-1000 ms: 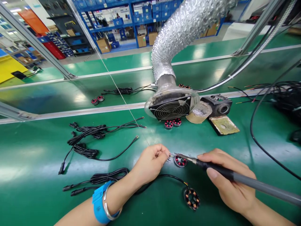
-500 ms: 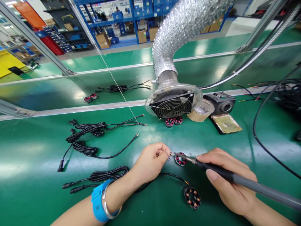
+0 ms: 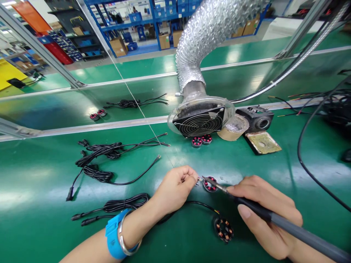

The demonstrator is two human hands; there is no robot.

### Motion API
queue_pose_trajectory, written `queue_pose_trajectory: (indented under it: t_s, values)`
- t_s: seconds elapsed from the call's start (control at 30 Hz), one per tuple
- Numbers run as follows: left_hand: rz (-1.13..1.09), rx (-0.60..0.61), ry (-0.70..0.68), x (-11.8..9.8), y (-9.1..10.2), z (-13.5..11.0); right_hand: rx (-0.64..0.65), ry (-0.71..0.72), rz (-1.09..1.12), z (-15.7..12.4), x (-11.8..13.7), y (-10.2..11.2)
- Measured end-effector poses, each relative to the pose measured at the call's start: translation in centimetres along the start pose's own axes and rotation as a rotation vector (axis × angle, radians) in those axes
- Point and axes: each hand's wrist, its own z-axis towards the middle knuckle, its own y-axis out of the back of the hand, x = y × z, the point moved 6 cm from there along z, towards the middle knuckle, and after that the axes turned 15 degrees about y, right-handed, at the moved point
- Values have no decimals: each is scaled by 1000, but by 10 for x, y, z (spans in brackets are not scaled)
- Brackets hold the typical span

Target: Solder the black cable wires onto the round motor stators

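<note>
My left hand (image 3: 175, 190) is pinched closed on thin wire ends beside a small red-wound motor stator (image 3: 210, 185) lying on the green bench. My right hand (image 3: 267, 215) grips a grey-handled soldering iron (image 3: 276, 218), whose metal tip rests at the stator's left edge, next to my left fingertips. A black cable (image 3: 197, 205) runs from under my left hand to a second, darker stator with copper coils (image 3: 224, 229) nearer to me. A blue wrist strap (image 3: 115, 237) sits on my left wrist.
A fume extractor fan (image 3: 199, 124) on a silver flexible duct stands just behind, with two more red stators (image 3: 201, 140) in front of it. A tape roll (image 3: 233, 128), a black holder (image 3: 256, 118) and a yellowed sponge pad (image 3: 262, 142) lie right. Black cable bundles (image 3: 101, 160) lie left.
The soldering iron's tip and my right hand have shifted slightly left and nearer along the stator. My left hand keeps its pinch in place.
</note>
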Motion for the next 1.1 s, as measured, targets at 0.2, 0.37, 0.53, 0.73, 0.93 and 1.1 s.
queue_pose_trajectory:
  t_s: [0.2,0.37,0.53,0.73,0.93,1.1]
  values:
    - [-3,1,-1,0,1,0,-3,3,-19,4,0,2]
    - [-2,2,5,-1,0,-1,-12,11,-27,4,0,3]
    - [-29,9,15,1,0,0,-51,1,-73,2,-2,6]
    - [-66,28,8,-1,-3,0,194,39,-131,7,-16,-26]
    - [-36,20,27,5,-5,2,168,203,-132,8,-30,-48]
    - [185,-28,-59,-5,-1,-9,146,215,-190,-5,-38,-47]
